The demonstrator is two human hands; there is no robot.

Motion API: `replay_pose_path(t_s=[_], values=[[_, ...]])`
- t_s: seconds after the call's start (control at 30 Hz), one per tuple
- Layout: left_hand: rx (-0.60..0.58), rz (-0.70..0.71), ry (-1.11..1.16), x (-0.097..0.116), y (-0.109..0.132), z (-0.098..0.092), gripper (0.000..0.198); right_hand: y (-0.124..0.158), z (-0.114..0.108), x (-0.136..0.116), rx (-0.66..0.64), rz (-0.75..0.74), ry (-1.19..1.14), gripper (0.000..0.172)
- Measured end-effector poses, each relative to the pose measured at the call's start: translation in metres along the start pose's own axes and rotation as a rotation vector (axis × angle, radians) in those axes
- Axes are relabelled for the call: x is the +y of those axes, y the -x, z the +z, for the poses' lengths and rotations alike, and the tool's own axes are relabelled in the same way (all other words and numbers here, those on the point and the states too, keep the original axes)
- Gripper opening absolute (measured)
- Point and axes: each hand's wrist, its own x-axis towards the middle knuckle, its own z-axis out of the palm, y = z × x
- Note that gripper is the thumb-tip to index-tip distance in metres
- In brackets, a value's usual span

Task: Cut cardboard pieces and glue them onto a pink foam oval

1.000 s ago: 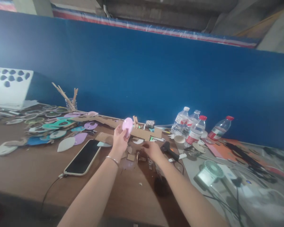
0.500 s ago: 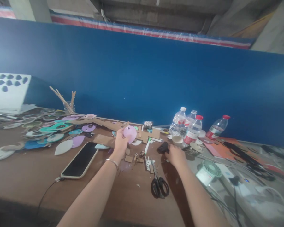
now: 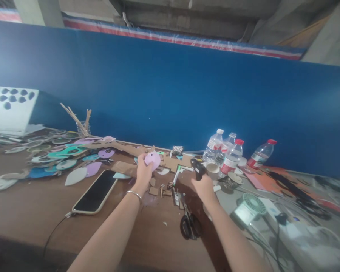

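My left hand (image 3: 143,173) holds a small purple rounded piece (image 3: 153,160) with a dark spot, pinched at its left side above the table. My right hand (image 3: 205,187) is closed on a black tool (image 3: 197,168), which looks like a glue gun and points up and left. Between and below the hands lie brown cardboard scraps (image 3: 153,190) and a white-and-green pen-like stick (image 3: 176,176). Black-handled scissors (image 3: 189,224) lie nearer to me, left of my right forearm.
A phone (image 3: 96,192) with a cable lies at left, before a pile of coloured cut-outs (image 3: 66,152). Bottles (image 3: 231,158) stand at back right. A green fan (image 3: 251,208), cables and a power strip (image 3: 286,226) are at right.
My right hand has lifted the black tool and turned its front end upward, slightly to the left. The purple piece in my left hand has shifted slightly left.
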Motion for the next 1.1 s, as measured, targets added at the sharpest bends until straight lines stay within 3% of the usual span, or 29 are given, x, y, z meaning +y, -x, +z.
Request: replay_pose_path(t_s=[0.13, 0.3, 0.47, 0.7, 0.87, 1.0, 1.1], values=[[-0.029, -0.042, -0.005, -0.003, -0.004, 0.0, 0.021, 0.007, 0.022, -0.02, -0.149, -0.067, -0.177, 0.022], [0.029, -0.108, 0.108, -0.002, -0.006, 0.004, 0.031, 0.016, 0.049, -0.036, -0.243, -0.046, -0.192, 0.021], [0.053, -0.107, 0.122, 0.002, -0.004, 0.002, 0.036, 0.021, 0.057, -0.04, -0.236, -0.09, -0.116, 0.021], [-0.042, -0.079, 0.073, 0.001, -0.001, 0.001, 0.023, 0.016, 0.048, -0.032, -0.144, 0.012, -0.435, 0.014], [-0.269, -0.21, 0.122, 0.005, 0.02, 0.016, 0.021, 0.014, 0.034, -0.027, 0.187, 0.06, -0.678, 0.03], [-0.483, -0.293, 0.199, 0.013, 0.047, 0.031, 0.022, 0.016, 0.027, -0.031, 0.278, 0.015, -0.576, 0.023], [-0.532, -0.344, 0.274, 0.018, 0.059, 0.036, 0.027, 0.02, 0.024, -0.036, 0.254, -0.071, -0.521, 0.013]])
